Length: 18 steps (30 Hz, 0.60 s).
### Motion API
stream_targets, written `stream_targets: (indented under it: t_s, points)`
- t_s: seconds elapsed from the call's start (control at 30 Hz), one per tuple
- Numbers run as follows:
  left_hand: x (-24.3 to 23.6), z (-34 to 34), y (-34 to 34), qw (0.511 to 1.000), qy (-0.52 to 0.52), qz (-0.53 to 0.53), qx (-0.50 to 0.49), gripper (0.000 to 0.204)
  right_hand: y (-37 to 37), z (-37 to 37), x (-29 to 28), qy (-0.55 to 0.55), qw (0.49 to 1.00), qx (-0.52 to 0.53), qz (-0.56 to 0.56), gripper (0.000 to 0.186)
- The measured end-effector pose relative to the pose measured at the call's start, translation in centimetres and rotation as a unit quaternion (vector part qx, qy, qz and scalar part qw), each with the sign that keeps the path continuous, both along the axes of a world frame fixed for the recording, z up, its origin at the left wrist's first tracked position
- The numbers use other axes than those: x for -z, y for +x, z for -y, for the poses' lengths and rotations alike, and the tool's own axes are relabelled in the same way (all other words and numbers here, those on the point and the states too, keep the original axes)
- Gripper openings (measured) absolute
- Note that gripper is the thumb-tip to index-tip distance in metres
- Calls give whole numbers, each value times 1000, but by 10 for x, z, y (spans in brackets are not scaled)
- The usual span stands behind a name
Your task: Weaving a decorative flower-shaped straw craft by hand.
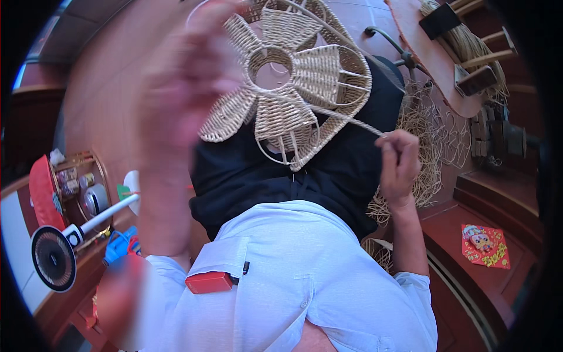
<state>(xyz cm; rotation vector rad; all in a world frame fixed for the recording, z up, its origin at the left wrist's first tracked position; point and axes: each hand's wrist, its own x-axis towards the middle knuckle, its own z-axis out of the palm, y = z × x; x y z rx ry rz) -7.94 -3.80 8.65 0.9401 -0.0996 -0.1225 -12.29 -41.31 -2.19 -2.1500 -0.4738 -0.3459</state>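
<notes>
A flower-shaped woven rope piece (285, 117) rests over my dark-trousered lap, its petals set around a round open centre. A thick woven band (356, 97) curves around its right side, and thin wire frames show between some petals and the band. My right hand (400, 167) is closed in a pinch on the end of a rope strand (350, 120) that stretches from the petals. Smeared by motion, my left hand (196, 76) is raised in front of the piece's left side and hides part of it; its fingers cannot be made out.
Loose rope (425, 141) lies heaped on the floor at my right. Beyond it, a wooden bench (437, 64) bears a bundle of straw-coloured strands and a dark phone (476, 81). A small round fan (54, 258) and a blue object (120, 245) are at my left.
</notes>
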Motion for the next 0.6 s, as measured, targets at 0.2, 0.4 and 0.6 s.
stream_targets:
  t_s: [0.2,0.4,0.6]
  points:
    - [29,-216,-50,962,-2,-82,-260,30,49,80,23,-153,980,119,-46,22]
    - [125,-282,-118,872,128,-267,-390,27,69,83,1,-100,981,126,-109,23]
    - [184,-336,-148,802,211,-313,-463,29,80,47,-24,-194,978,78,16,22]
